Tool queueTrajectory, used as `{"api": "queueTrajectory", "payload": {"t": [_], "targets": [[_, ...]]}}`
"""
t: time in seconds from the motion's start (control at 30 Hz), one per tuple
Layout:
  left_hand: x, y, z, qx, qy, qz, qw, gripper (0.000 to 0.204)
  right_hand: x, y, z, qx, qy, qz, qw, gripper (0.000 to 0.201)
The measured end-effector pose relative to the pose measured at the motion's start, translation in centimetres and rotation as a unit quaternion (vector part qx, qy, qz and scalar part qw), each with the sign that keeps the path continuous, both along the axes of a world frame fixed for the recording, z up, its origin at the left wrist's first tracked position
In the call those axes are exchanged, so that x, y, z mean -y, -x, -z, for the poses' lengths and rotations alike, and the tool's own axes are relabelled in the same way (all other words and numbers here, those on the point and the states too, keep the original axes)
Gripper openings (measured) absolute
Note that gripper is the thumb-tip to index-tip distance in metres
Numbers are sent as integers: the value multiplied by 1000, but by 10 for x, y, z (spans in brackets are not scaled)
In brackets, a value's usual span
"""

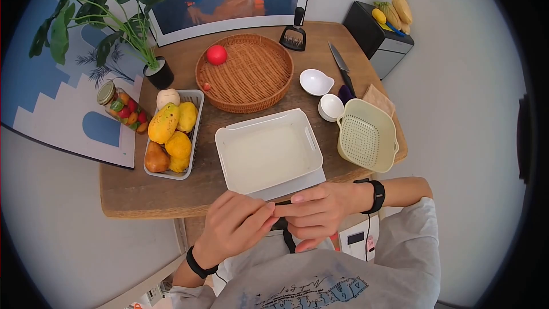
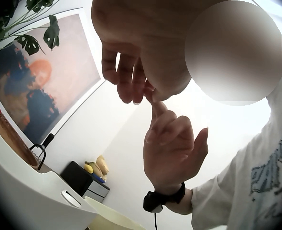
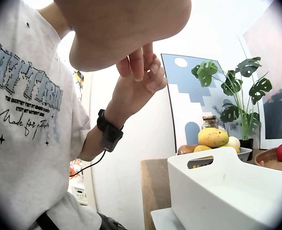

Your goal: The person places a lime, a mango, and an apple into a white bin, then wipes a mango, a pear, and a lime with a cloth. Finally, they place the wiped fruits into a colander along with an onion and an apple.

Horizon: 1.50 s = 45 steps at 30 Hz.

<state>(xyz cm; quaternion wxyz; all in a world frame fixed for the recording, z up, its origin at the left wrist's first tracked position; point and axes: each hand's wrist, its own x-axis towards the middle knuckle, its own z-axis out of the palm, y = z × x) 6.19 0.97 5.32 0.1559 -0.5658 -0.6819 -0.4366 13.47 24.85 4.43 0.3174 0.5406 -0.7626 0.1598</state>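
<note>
Both hands meet in front of the table's near edge. My left hand pinches the tip of the right index finger between thumb and fingers. The right hand stretches that index finger toward it, its other fingers loosely bent, as the left wrist view also shows of the right hand. From the right wrist view, the left hand has its fingers bent at the meeting point. Just beyond the hands stands a white rectangular bin, with nothing in it, on a flat pale base.
A round wicker tray holds a red ball-like item. Left are a fruit basket, a jar and a potted plant. Right are a cream colander, white bowls, a knife and a peeler-like tool.
</note>
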Motion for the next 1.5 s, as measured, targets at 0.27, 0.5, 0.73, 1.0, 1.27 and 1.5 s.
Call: {"api": "queueTrajectory", "payload": {"t": [0.27, 0.5, 0.73, 1.0, 1.27, 1.5], "targets": [[1, -1, 6, -13, -9, -1, 1000, 31, 2, -1, -1, 16, 10, -11, 1000, 45], [5, 4, 3, 17, 54, -9, 998, 19, 4, -2, 3, 44, 19, 0, 999, 42], [6, 6, -5, -51, 93, -79, 991, 25, -2, 3, -7, 87, 2, 22, 996, 37], [13, -1, -32, -149, 152, -125, 969, 26, -8, -2, -10, 105, -44, 73, 991, 31], [31, -25, -91, -237, 147, -151, 948, 32, -8, -2, -5, 117, -16, 76, 990, 31], [20, -29, -116, -289, 30, -214, 933, 39, -9, -3, -7, 126, -49, 88, 987, 30]]}}
